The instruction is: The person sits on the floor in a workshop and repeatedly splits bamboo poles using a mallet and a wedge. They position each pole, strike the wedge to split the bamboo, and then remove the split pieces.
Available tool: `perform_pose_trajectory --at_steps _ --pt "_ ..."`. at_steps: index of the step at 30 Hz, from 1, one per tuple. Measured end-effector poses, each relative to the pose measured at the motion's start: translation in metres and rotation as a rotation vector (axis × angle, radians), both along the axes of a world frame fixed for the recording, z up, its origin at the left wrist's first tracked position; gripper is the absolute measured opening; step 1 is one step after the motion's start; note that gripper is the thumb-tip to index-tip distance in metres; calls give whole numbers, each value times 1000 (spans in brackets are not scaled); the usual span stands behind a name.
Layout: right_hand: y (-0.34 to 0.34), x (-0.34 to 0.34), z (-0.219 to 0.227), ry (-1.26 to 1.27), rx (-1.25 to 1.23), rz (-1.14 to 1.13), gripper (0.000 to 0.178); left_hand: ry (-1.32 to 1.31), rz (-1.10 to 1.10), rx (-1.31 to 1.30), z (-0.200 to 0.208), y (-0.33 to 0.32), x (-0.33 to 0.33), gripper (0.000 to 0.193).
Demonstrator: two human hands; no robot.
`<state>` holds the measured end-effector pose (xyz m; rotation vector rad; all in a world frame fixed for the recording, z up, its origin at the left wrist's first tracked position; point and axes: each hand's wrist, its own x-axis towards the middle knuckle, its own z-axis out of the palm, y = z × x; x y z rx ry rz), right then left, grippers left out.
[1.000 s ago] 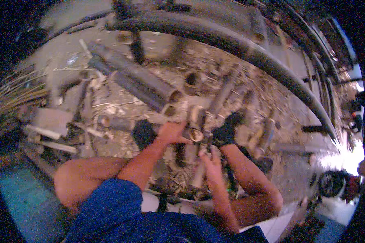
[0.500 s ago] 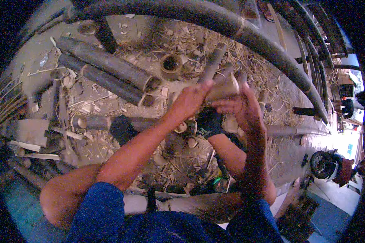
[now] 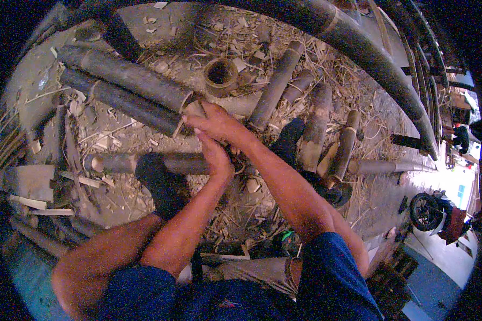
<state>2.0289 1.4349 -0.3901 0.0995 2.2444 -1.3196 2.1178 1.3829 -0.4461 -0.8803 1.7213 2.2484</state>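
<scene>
Both my hands meet at the near right end of two dark bamboo tubes [image 3: 126, 80] lying side by side. My right hand [image 3: 217, 125] has crossed to the left, its fingers curled at the mouth of the upper tube, where a pale piece [image 3: 196, 109] shows. Whether that piece is loose or part of the tube I cannot make out. Just below, my left hand [image 3: 215, 155] is pressed against the right one, its fingers partly covered. A short upright bamboo ring [image 3: 220, 77] stands beyond the hands. Right of them lie several cut bamboo lengths [image 3: 277, 85].
A long thick bamboo pole [image 3: 359, 51] arches across the far side. Another bamboo pole [image 3: 123, 162] lies crosswise near my feet. Shavings and chips [image 3: 235, 214] litter the floor. At left sits a flat block [image 3: 32, 182]; a motorcycle [image 3: 436, 214] stands far right.
Both hands have moved left, away from the bamboo lengths at right, to the ends of the two left tubes. The right hand has swung across and joined the left. The view has shifted slightly.
</scene>
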Motion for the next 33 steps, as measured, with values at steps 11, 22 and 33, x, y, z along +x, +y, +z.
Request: perform_pose_trajectory --at_steps 11,22,33 --pt "84 82 -18 278 -111 -845 43 211 -955 -178 11 32 -18 75" --pt "70 106 -12 402 -598 -1399 22 298 -1304 -232 28 29 -33 72" --pt "-20 50 10 156 2 27 41 324 -358 -708 -42 -32 58 54"
